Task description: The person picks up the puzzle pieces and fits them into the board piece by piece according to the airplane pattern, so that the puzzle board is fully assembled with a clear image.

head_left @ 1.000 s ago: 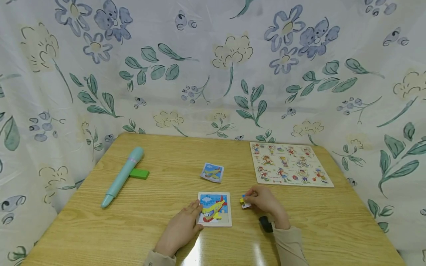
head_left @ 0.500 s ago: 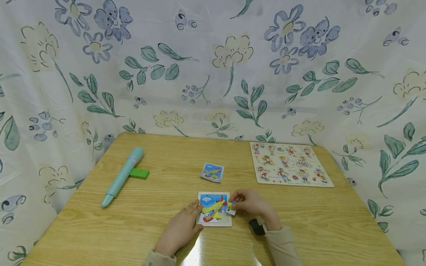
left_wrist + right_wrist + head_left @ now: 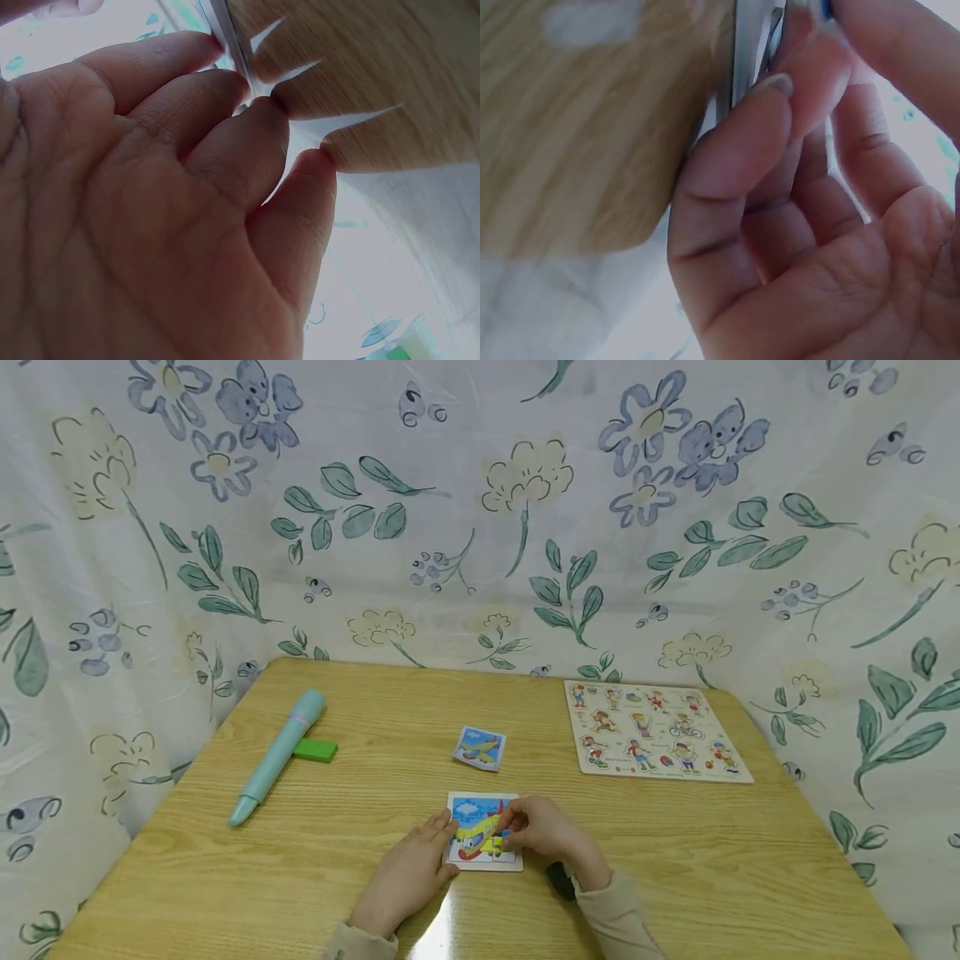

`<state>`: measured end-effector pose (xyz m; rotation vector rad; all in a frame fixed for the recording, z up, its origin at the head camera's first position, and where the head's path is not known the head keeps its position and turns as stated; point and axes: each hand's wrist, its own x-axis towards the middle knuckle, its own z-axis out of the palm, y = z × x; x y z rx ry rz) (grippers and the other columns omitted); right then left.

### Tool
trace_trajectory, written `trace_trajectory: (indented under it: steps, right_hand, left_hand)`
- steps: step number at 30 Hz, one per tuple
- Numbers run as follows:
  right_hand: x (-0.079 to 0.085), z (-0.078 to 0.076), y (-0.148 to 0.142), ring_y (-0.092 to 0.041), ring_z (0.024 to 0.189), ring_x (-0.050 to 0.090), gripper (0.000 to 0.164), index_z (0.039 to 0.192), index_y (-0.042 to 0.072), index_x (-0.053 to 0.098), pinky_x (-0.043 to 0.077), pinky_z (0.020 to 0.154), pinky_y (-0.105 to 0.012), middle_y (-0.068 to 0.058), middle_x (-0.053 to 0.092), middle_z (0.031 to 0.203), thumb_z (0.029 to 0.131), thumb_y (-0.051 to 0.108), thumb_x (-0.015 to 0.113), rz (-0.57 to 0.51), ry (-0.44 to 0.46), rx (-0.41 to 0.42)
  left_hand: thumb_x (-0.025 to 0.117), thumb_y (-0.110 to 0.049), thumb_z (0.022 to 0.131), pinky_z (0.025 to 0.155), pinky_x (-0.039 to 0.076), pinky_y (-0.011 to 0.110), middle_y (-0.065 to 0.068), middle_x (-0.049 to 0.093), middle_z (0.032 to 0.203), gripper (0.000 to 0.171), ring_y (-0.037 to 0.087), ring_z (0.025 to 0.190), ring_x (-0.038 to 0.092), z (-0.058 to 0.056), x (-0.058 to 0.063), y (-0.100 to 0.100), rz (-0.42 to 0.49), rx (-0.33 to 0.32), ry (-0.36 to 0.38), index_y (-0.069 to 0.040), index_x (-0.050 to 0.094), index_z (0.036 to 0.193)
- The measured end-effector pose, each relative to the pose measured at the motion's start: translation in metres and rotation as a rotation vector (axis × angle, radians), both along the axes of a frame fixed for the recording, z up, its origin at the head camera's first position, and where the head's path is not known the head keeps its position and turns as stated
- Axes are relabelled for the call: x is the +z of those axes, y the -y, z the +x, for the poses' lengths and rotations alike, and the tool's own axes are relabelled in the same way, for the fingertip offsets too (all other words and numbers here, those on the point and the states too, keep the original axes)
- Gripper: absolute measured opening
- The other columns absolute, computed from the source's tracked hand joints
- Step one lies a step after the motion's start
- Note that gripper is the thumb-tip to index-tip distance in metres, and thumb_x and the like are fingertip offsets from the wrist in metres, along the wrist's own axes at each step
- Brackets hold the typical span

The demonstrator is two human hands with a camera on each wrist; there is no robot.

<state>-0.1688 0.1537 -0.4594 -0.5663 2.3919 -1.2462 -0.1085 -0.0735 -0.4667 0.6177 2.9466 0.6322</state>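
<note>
A small square jigsaw puzzle (image 3: 468,810) with a yellow and red airplane on blue sky lies in its pale tray, near the table's front. My left hand (image 3: 405,875) rests along the tray's left side, its fingers nearly straight and its thumb by the lower left corner. Over the puzzle's right part, my right hand (image 3: 553,835) pinches a small jigsaw piece (image 3: 498,843) between thumb and fingertips. The piece overlaps the lower right of the picture. In the right wrist view only a blue-edged bit of it shows; the fingers hide the rest.
Behind the tray lies a small airplane picture card (image 3: 480,749). A large board with cartoon figures (image 3: 660,760) lies at the back right. To the left are a teal pen-shaped tube (image 3: 276,760) and a green block (image 3: 318,751). A flowered curtain (image 3: 450,568) borders the table.
My right hand has carried the jigsaw piece leftward from beside the tray to over the puzzle's lower right. My left hand has stayed at the tray's left side.
</note>
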Motion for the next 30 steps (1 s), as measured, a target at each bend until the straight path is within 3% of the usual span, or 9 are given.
trace_trajectory:
  steps: [5,17,23,30]
  right_hand:
    - [-0.003,0.001,0.005,-0.010,0.070,0.049,0.013,0.085,0.001,0.066,0.041,0.058,-0.016,0.000,0.057,0.076,0.077,-0.001,0.076,0.050,-0.053,-0.006]
    - [-0.006,0.001,0.009,-0.012,0.069,0.045,0.017,0.088,0.002,0.062,0.035,0.056,-0.017,0.001,0.047,0.073,0.077,-0.002,0.075,0.071,-0.066,-0.027]
    - [-0.003,0.003,0.007,-0.009,0.066,0.044,0.009,0.089,0.003,0.062,0.036,0.053,-0.016,0.003,0.049,0.073,0.086,0.007,0.070,0.050,-0.057,-0.043]
    - [0.001,0.007,-0.003,-0.011,0.070,0.050,0.013,0.094,0.005,0.064,0.042,0.055,-0.019,0.001,0.057,0.080,0.092,0.018,0.066,0.062,-0.037,-0.078]
  left_hand:
    - [0.069,-0.027,0.088,0.112,0.039,0.053,0.020,0.045,0.148,0.061,0.037,0.135,0.046,0.000,0.001,0.000,-0.001,-0.002,0.004,0.002,0.050,0.138]
    - [0.069,-0.026,0.087,0.111,0.040,0.054,0.020,0.045,0.148,0.061,0.037,0.134,0.046,0.001,0.000,0.002,0.001,-0.008,0.000,0.002,0.050,0.138]
    - [0.069,-0.026,0.087,0.110,0.040,0.054,0.020,0.045,0.148,0.061,0.037,0.134,0.047,0.001,0.000,0.002,-0.002,-0.012,-0.005,0.002,0.050,0.138]
    - [0.069,-0.027,0.088,0.111,0.039,0.054,0.020,0.044,0.148,0.063,0.038,0.135,0.046,0.000,-0.002,0.002,0.006,-0.011,0.014,0.002,0.049,0.139]
